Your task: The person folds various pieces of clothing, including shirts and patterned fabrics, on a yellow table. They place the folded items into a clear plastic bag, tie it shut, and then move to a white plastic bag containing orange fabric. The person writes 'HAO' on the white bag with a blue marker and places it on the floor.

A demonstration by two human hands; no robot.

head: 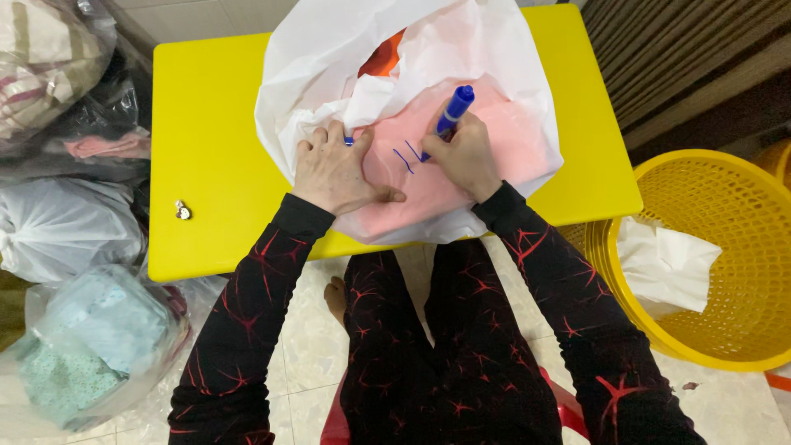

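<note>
Currently, right hand (468, 156) fingers grasp 1 blue marker (453, 113) over 1 white bag (428, 99); left hand (334, 169) presses flat, released.

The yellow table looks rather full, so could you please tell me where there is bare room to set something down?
The yellow table is bare on its left half, between the white plastic bag and the left edge, apart from a small shiny object. A narrow strip is free at the right edge, beside the yellow basket. The middle is crowded: bag, left hand and right hand with the blue marker.
</note>
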